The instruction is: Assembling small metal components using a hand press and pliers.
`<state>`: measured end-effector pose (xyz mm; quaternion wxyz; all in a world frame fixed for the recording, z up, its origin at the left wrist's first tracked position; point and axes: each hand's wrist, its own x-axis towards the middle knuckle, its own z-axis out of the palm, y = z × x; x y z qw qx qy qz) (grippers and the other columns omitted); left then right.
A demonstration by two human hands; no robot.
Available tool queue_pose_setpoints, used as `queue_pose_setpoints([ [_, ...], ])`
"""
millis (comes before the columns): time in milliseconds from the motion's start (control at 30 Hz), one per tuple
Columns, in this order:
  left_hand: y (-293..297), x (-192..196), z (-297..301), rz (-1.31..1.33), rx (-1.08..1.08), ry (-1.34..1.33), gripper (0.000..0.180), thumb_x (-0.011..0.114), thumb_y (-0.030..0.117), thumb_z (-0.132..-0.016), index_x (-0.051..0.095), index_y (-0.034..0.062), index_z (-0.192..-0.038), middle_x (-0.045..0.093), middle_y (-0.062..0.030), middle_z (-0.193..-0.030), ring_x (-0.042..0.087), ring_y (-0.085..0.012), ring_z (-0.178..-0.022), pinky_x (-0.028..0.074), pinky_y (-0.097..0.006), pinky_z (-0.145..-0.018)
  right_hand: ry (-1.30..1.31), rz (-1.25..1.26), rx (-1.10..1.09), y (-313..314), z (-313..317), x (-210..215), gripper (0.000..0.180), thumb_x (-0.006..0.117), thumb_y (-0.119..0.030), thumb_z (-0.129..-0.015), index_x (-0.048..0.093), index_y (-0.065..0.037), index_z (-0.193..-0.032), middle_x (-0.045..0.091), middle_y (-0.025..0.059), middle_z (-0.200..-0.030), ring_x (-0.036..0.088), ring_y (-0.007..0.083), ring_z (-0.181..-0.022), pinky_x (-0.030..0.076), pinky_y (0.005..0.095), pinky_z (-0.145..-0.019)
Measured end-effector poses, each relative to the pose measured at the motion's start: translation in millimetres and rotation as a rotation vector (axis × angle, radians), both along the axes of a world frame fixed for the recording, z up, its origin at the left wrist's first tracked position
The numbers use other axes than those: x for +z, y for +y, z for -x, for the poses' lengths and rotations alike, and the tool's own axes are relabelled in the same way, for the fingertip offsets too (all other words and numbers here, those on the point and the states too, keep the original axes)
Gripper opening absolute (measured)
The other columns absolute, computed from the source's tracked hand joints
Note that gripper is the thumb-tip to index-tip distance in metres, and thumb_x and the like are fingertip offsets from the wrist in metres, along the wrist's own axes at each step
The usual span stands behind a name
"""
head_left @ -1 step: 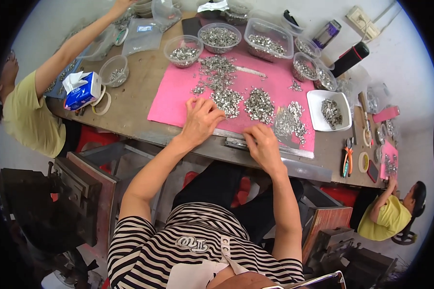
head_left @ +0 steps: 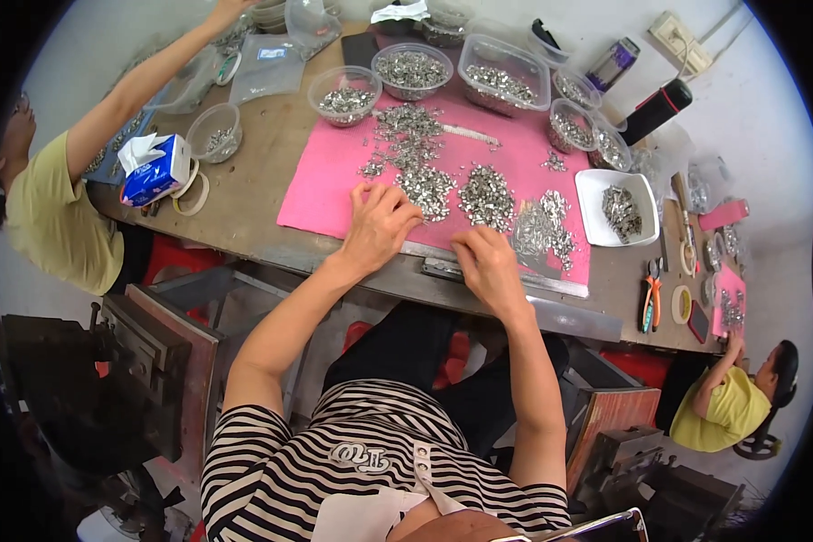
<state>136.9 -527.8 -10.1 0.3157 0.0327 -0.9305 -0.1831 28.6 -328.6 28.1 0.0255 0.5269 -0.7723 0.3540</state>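
A pink mat [head_left: 330,176] lies on the worktable and carries several heaps of small silvery metal pieces [head_left: 486,194]. My left hand [head_left: 379,226] rests flat on the mat's front part, fingers spread, its fingertips at the nearest heap [head_left: 425,188]. My right hand [head_left: 488,262] sits at the mat's front edge with fingers curled down, just left of a flatter heap [head_left: 542,230]. Whether it pinches a piece is hidden. A metal strip [head_left: 551,287] runs along the table edge under it.
Clear bowls [head_left: 413,70] and tubs [head_left: 504,77] of metal pieces line the back. A white tray [head_left: 628,212] and pliers [head_left: 650,303] lie at right, a tissue box [head_left: 154,172] at left. One person [head_left: 45,208] reaches across at left; another [head_left: 727,406] sits lower right.
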Motion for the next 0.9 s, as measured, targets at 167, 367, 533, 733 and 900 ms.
queue_pose_setpoints([
  [167,-1.7,6.5,-5.2,0.013,0.012,0.015,0.008,0.07,0.014,-0.087,0.067,0.0121,-0.094,0.059,-0.0024,-0.098,0.054,-0.023,-0.1,0.031,-0.048,-0.096,0.108,0.048,0.064,-46.3,8.0,-16.8,0.009,0.069,-0.003,-0.086,0.072,-0.007,-0.094,0.061,0.0104,-0.084,0.06,0.0304,-0.081,0.046,0.0428,-0.074],
  [367,4.0,15.6,-21.7,0.026,-0.045,-0.05,0.009,0.073,0.014,-0.086,0.068,0.012,-0.093,0.059,-0.0018,-0.097,0.055,-0.0223,-0.101,0.031,-0.047,-0.099,0.23,-0.049,0.073,-51.7,11.3,-27.1,0.009,0.07,-0.005,-0.085,0.071,-0.008,-0.093,0.059,0.0102,-0.088,0.057,0.0291,-0.087,0.043,0.0418,-0.08],
  [533,-0.9,10.1,-21.2,-0.091,-0.082,-0.067,0.008,0.074,0.014,-0.085,0.069,0.0123,-0.091,0.059,-0.0014,-0.094,0.055,-0.022,-0.1,0.03,-0.049,-0.1,-0.017,0.041,0.022,-24.8,10.8,-12.2,0.008,0.069,-0.004,-0.088,0.068,-0.002,-0.095,0.063,0.0122,-0.086,0.062,0.029,-0.08,0.049,0.0394,-0.074],
  [733,4.0,6.3,-12.0,-0.049,-0.062,-0.058,0.006,0.073,0.015,-0.085,0.069,0.0128,-0.09,0.058,-0.001,-0.091,0.055,-0.0213,-0.099,0.031,-0.05,-0.1,-0.272,0.1,-0.052,22.9,-4.1,-4.0,0.008,0.068,0.003,-0.088,0.064,0.003,-0.094,0.065,0.0136,-0.086,0.064,0.0284,-0.076,0.051,0.0371,-0.071],
  [900,9.6,7.9,-7.9,0.042,-0.053,-0.028,0.006,0.073,0.016,-0.085,0.069,0.0136,-0.09,0.057,-0.0001,-0.089,0.055,-0.0204,-0.097,0.031,-0.051,-0.101,-0.094,0.091,-0.037,36.6,-16.6,-8.4,0.011,0.065,0.007,-0.087,0.06,0.002,-0.094,0.061,0.0144,-0.093,0.061,0.0315,-0.088,0.049,0.0386,-0.078],
])
